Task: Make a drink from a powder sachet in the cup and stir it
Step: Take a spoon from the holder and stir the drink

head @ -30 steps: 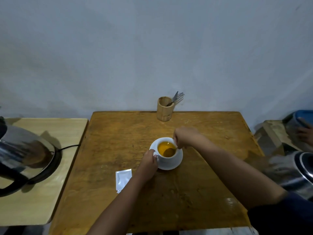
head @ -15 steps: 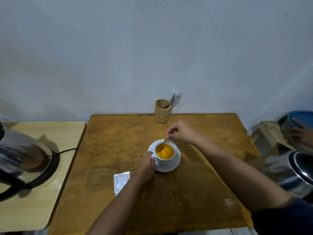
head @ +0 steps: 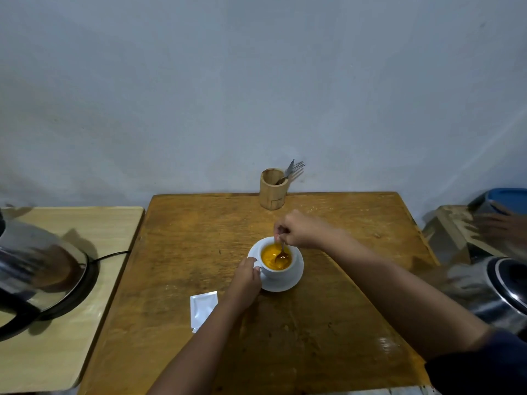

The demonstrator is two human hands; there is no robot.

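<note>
Two hands shared the work: the right hand (head: 303, 230) pinched the spoon (head: 281, 252) with its bowl sunk in the orange drink, while the left hand (head: 245, 276) closed on the handle of the cup (head: 278, 259), which sat on its saucer (head: 296, 276) mid-table (head: 328, 323). Good stirring probably meant slow circles, clear of the rim. An emptied sachet (head: 203, 305) lay nearby.

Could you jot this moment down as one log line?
step: stirring | right hand: holds spoon in cup | left hand: steadies cup | sachet: on table
</note>
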